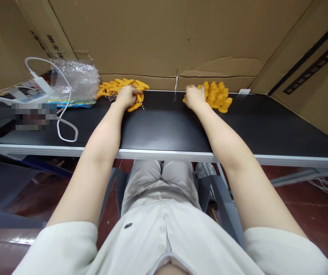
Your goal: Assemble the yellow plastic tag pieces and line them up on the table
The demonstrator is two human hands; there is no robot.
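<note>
My left hand [126,96] is at the right side of a pile of yellow-handled corkscrews [115,84], with its fingers curled down on one of them. Metal spirals stick out from several handles, and one corkscrew [137,105] lies in front, just right of the hand. At the left end of a cluster of upright yellow plastic sleeves [218,98], my right hand [194,97] is closed, fingers bent downward. A bit of yellow shows at its left edge, so it grips a sleeve there. Both sets of fingertips are partly hidden.
Cardboard walls [152,38] enclose the back and sides of the black table [164,130]. On the left are a clear plastic bag [78,78], a white cable [68,122] and a white plug [44,84]. A metal edge [164,154] runs along the front.
</note>
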